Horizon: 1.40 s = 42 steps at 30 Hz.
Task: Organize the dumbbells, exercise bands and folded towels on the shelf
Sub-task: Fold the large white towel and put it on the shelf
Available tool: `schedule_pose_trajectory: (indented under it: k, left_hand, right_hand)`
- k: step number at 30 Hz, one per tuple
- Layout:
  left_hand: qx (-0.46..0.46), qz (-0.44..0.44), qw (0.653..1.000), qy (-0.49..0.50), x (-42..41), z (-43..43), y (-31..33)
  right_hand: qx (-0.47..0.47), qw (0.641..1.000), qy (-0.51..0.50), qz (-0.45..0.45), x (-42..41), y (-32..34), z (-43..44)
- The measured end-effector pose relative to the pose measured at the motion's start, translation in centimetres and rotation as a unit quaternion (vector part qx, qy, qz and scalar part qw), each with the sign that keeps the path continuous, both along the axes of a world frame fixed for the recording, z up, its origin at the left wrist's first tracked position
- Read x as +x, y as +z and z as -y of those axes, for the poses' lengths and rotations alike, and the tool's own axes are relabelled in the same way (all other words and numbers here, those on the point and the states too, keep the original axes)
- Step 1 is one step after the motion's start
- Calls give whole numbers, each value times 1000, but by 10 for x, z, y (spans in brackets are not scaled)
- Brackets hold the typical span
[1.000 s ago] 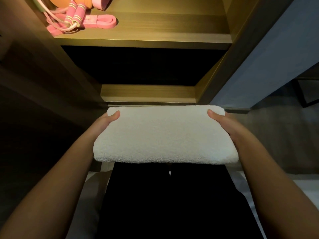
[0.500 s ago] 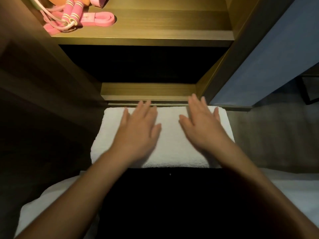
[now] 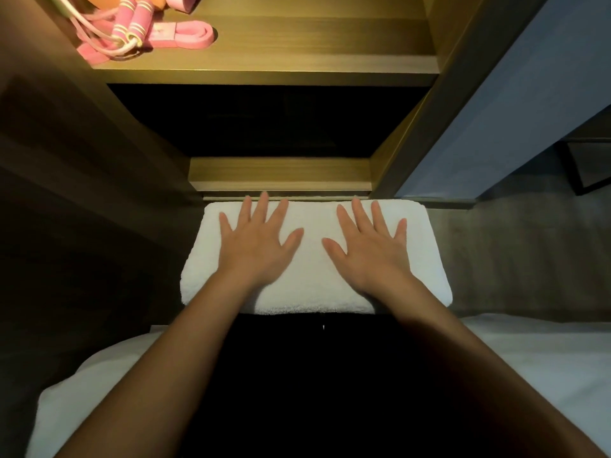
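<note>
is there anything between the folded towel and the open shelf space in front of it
Nothing visible. The folded white towel lies flat under the left hand and right hand, right before the lower shelf. The opening above that board is dark, so its depth can't be checked. The pink exercise bands sit one shelf up.

Both forearms are bare from the lower edge of the view up to the wrists, with no sleeve, cuff, watch or band showing on either. The left hand (image 3: 256, 247) and the right hand (image 3: 370, 249) are bare too: no gloves, no rings visible on any finger, and the nails look short and unpainted, though the dim light leaves them hard to judge. Below the hands and between the two forearms lies a very dark, near-black garment (image 3: 317, 385) over the person's lap, its fabric and cut lost in shadow.
</note>
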<state>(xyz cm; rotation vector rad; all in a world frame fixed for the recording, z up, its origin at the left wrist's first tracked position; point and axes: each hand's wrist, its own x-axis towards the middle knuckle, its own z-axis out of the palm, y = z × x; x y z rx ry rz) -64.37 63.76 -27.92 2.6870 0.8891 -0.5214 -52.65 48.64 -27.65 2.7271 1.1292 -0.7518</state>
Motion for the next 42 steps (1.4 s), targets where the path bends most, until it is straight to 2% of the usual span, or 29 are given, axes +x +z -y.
schedule_pose_trajectory:
  k: [7,9,11,13,15,17,22,27,29,31,33,35,37,39,42]
  left_hand:
    - [-82,-29,987,136,-22,-58,-5]
    - [-58,-48,985,154,-26,-65,2]
    - [25,-30,993,110,-19,-50,16]
    - [71,39,996,29,-4,-12,32]
    - [49,74,995,-54,2,31,34]
    - [25,48,994,-93,-10,50,22]
    - [-7,46,998,37,-52,-5,3]
    - [-176,35,966,187,-71,-32,8]
    - [-146,17,969,199,-68,-35,10]
    - [-32,36,980,193,-58,-30,19]
    - [40,120,980,154,-41,-14,33]
    - [38,164,983,75,-23,5,36]
    - [19,101,995,12,-14,17,23]
    - [-8,47,999,14,-13,15,7]
    - [-7,47,999,17,-15,14,2]
  right_hand:
    - [-6,999,-38,-22,11,3,2]
    - [-13,999,-34,-10,9,1,0]
    - [-19,1000,-22,3,5,-1,-2]
    - [-21,1000,-18,8,3,-2,-4]
    - [-18,999,-27,4,4,-2,-2]
    - [-14,999,-33,-4,6,-1,1]
    - [-5,999,-33,3,7,-1,4]
    - [-3,1000,-27,0,6,-2,2]
    - [-5,1000,-26,2,6,-2,2]
    - [-8,1000,-26,6,7,-2,3]
    - [-9,1000,-26,7,6,-1,4]
    - [-9,1000,-28,7,5,-1,5]
    - [-11,1000,-27,1,6,1,4]
    - [-14,999,-33,-9,9,3,6]
    - [10,999,-42,-29,7,18,4]
